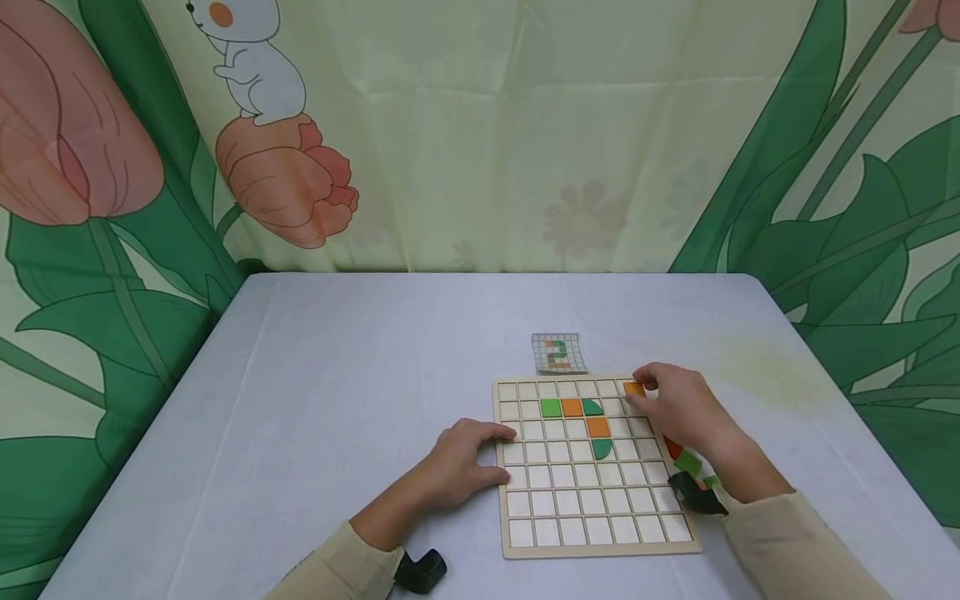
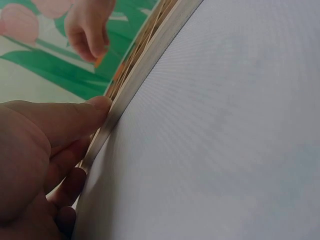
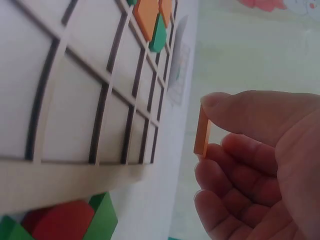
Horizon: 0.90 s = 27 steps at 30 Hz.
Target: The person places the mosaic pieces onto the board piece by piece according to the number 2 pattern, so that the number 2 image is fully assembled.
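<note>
My right hand [image 1: 678, 408] pinches an orange square tile [image 3: 202, 131] between thumb and fingertips, above the far right corner of a wooden grid board [image 1: 600, 552]. On the board lie a light green square tile [image 1: 551, 408], an orange tile [image 1: 572, 407], a dark green rounded tile [image 1: 592, 407], another orange tile [image 1: 597, 427] below it and a second dark green rounded tile [image 1: 602, 449]. My left hand [image 1: 461, 462] rests against the board's left edge, thumb and forefinger apart, both touching the rim.
Behind the board lies a small pattern card [image 1: 558, 353] with a coloured figure on a grid. Loose red [image 3: 65, 220] and green tiles [image 1: 687, 462] lie beside the board's right edge, partly hidden by my right arm. A white cloth covers the table [image 1: 337, 358].
</note>
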{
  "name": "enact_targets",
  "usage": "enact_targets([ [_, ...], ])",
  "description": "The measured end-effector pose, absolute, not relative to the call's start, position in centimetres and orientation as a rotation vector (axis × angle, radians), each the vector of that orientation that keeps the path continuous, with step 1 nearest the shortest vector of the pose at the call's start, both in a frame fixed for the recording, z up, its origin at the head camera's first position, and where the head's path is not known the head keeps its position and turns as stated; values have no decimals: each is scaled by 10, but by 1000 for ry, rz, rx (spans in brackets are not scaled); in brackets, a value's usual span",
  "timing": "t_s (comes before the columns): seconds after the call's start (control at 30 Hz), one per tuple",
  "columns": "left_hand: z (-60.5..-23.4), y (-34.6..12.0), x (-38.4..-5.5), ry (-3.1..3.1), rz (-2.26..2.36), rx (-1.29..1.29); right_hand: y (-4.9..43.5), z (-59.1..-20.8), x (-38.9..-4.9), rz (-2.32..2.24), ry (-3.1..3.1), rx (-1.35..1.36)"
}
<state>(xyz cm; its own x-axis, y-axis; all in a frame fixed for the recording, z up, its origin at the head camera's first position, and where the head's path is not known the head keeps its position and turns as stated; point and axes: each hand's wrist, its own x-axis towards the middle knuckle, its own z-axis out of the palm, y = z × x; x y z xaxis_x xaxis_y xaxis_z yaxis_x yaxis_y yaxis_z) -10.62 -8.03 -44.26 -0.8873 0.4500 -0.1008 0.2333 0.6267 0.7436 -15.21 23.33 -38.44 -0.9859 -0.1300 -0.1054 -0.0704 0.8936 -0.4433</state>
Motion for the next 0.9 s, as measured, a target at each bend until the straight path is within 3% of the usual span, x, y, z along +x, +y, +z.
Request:
enact_targets([
  [0.9,-443,-80,-105,2583,1119,557,199,-393,-135,-712,2924,-451],
])
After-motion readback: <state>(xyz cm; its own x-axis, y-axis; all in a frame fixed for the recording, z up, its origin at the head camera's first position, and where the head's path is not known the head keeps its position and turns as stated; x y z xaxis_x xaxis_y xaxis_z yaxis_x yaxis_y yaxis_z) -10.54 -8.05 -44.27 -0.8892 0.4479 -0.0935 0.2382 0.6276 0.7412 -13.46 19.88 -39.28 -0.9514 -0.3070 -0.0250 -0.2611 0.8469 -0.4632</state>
